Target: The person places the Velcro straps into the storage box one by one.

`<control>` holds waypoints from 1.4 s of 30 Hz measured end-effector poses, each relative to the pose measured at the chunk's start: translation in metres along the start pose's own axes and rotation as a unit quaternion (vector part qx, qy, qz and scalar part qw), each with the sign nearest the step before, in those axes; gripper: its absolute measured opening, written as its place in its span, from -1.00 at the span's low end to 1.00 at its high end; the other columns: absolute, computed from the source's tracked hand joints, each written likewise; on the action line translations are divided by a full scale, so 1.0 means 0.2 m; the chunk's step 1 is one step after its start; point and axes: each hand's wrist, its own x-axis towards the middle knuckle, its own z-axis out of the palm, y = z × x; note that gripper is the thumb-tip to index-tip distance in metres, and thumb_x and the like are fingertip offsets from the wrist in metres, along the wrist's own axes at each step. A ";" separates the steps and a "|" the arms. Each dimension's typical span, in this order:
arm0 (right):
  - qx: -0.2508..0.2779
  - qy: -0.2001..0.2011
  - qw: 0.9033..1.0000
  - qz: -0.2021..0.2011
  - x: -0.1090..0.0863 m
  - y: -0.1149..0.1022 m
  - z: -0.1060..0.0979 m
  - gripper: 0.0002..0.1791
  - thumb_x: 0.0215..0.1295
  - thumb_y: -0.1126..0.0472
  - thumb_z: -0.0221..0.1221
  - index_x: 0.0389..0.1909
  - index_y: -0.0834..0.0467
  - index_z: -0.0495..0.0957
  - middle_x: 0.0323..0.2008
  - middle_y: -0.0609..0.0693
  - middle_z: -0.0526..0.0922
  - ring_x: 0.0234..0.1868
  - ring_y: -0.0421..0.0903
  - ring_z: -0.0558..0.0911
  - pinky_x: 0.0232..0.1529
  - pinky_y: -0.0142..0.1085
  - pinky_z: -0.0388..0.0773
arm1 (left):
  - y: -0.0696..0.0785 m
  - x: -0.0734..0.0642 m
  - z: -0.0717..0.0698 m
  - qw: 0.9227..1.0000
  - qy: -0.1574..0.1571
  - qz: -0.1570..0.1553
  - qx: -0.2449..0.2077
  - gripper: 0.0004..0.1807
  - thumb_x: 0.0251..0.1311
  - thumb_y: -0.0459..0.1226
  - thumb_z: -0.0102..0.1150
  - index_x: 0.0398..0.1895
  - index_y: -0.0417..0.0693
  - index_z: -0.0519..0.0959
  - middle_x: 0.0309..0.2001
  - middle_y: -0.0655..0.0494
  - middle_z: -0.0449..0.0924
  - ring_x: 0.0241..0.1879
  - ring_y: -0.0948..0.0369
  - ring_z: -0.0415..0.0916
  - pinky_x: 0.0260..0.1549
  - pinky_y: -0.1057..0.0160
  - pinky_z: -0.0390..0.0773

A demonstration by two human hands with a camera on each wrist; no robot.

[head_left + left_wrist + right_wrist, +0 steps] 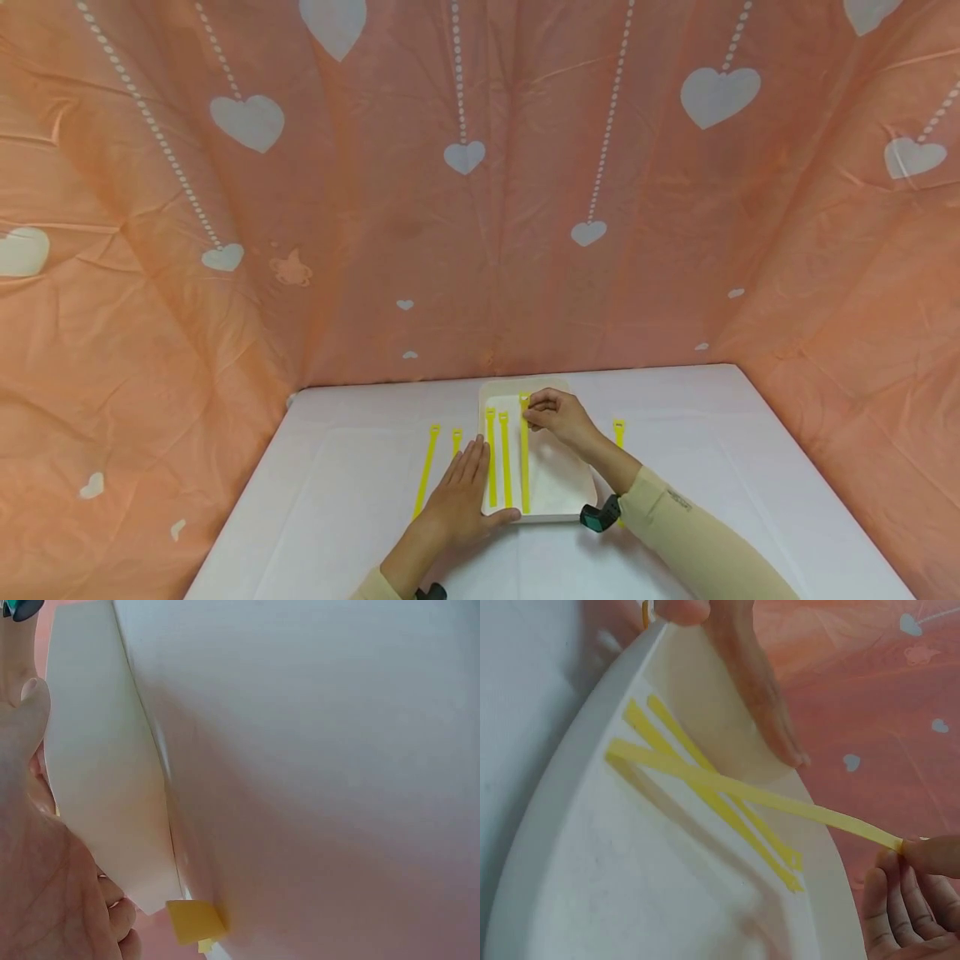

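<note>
My right hand [562, 417] is over the far part of a white rectangular tray [555, 517]. Between thumb and fingers it pinches a yellow cable strap [795, 805] near its slotted head. The strap slants down, its lower end close to the tray floor by the near wall. Two more yellow straps [491, 475] [506, 479] lie side by side in the tray's left half. Straight fingers of my left hand [459, 504] rest along the tray's left wall, with the thumb at the near corner. The left wrist view shows the palm beside the tray's outer wall [105, 765].
Left of the tray, two yellow straps [427, 471] [457, 437] lie on the white tabletop [337, 500], one partly hidden by my left hand. Another strap [618, 432] lies to the right, partly behind my right forearm. A pink heart-patterned curtain [510, 275] stands behind the table.
</note>
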 end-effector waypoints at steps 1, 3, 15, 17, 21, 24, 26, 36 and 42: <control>0.000 -0.002 1.000 -0.002 0.01 0.01 0.00 -0.77 0.45 0.41 0.33 -0.01 0.48 0.59 -0.25 0.12 0.78 -0.33 -0.19 0.73 -0.09 -0.07 0.82 | 0.00 0.00 0.00 1.000 -0.001 0.001 -0.002 0.27 0.38 0.44 0.09 0.73 -0.34 -0.09 0.75 -0.24 -0.20 0.73 -0.13 -0.19 0.68 -0.11 -0.05; -0.003 -0.005 1.000 -0.007 0.02 0.01 0.01 -0.78 0.44 0.43 0.33 -0.02 0.49 0.58 -0.27 0.12 0.78 -0.34 -0.20 0.73 -0.12 -0.12 0.82 | 0.01 -0.01 -0.01 1.000 -0.001 0.000 -0.007 0.28 0.37 0.44 0.10 0.72 -0.34 -0.08 0.75 -0.24 -0.19 0.73 -0.13 -0.17 0.68 -0.12 -0.03; -0.030 0.005 0.999 0.029 0.08 0.04 0.06 -0.80 0.36 0.48 0.37 -0.08 0.45 0.60 -0.32 0.14 0.78 -0.38 -0.17 0.72 -0.17 -0.07 0.83 | 0.00 -0.01 0.00 1.000 0.005 0.000 -0.008 0.27 0.38 0.44 0.09 0.73 -0.33 -0.07 0.75 -0.23 -0.18 0.73 -0.11 -0.18 0.68 -0.11 -0.04; -0.034 0.008 0.999 0.033 0.09 0.05 0.06 -0.80 0.34 0.48 0.38 -0.09 0.44 0.61 -0.35 0.10 0.77 -0.40 -0.18 0.72 -0.22 -0.13 0.82 | -0.01 0.00 0.02 1.000 0.012 0.004 -0.005 0.27 0.37 0.45 0.08 0.73 -0.32 -0.07 0.75 -0.23 -0.18 0.73 -0.11 -0.18 0.68 -0.11 -0.05; -0.041 0.017 0.998 0.043 0.11 0.07 0.07 -0.78 0.31 0.50 0.38 -0.08 0.44 0.62 -0.36 0.09 0.77 -0.42 -0.17 0.73 -0.27 -0.20 0.81 | -0.02 0.00 0.05 1.000 0.020 0.006 0.002 0.29 0.35 0.49 0.04 0.73 -0.32 -0.06 0.75 -0.21 -0.17 0.73 -0.09 -0.17 0.68 -0.10 -0.02; -0.050 0.020 0.997 0.053 0.12 0.08 0.07 -0.78 0.31 0.48 0.38 -0.07 0.43 0.62 -0.35 0.08 0.77 -0.42 -0.19 0.72 -0.30 -0.27 0.78 | -0.03 0.00 0.05 1.000 0.021 0.005 -0.001 0.29 0.35 0.49 0.04 0.73 -0.32 -0.06 0.75 -0.20 -0.18 0.73 -0.09 -0.17 0.68 -0.10 -0.02; -0.062 0.022 0.996 0.057 0.13 0.08 0.07 -0.78 0.32 0.47 0.39 -0.07 0.41 0.63 -0.35 0.06 0.77 -0.43 -0.21 0.70 -0.32 -0.31 0.75 | -0.02 0.00 0.04 1.000 0.020 0.008 -0.005 0.29 0.36 0.49 0.03 0.73 -0.32 -0.06 0.75 -0.22 -0.18 0.73 -0.11 -0.18 0.68 -0.10 -0.05; -0.100 0.021 0.992 0.073 0.17 0.13 0.09 -0.80 0.31 0.47 0.39 -0.09 0.39 0.63 -0.38 0.06 0.76 -0.48 -0.16 0.69 -0.40 -0.33 0.71 | 0.00 0.00 0.00 1.000 0.004 0.004 0.001 0.28 0.36 0.47 0.06 0.73 -0.33 -0.06 0.75 -0.24 -0.18 0.73 -0.12 -0.17 0.68 -0.11 -0.02; -0.101 0.013 0.992 0.079 0.18 0.13 0.09 -0.80 0.28 0.48 0.38 -0.12 0.40 0.61 -0.39 0.10 0.75 -0.48 -0.14 0.68 -0.40 -0.31 0.70 | 0.01 -0.01 -0.01 1.000 -0.002 0.000 0.003 0.29 0.36 0.47 0.05 0.72 -0.35 -0.07 0.75 -0.24 -0.19 0.73 -0.12 -0.16 0.68 -0.11 -0.02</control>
